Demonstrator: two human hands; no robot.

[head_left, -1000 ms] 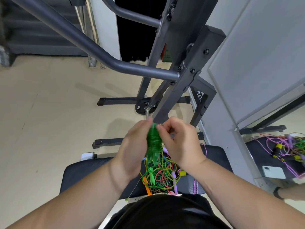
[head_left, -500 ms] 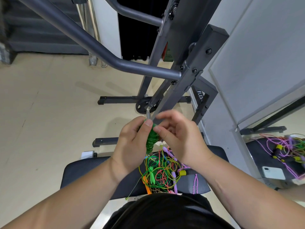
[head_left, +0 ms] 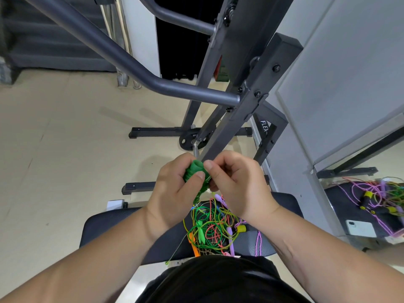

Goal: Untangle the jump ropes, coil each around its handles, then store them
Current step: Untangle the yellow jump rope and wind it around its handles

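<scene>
Tilted up, green rope bundle [head_left: 195, 171] seemingly pinched by curled fingers [head_left: 200, 176].

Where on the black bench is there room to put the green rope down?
The green rope could go on the bench's left end, the bare patch between its left edge and the left arm. The middle is crowded with the rope tangle, a pink cord beside it.
</scene>
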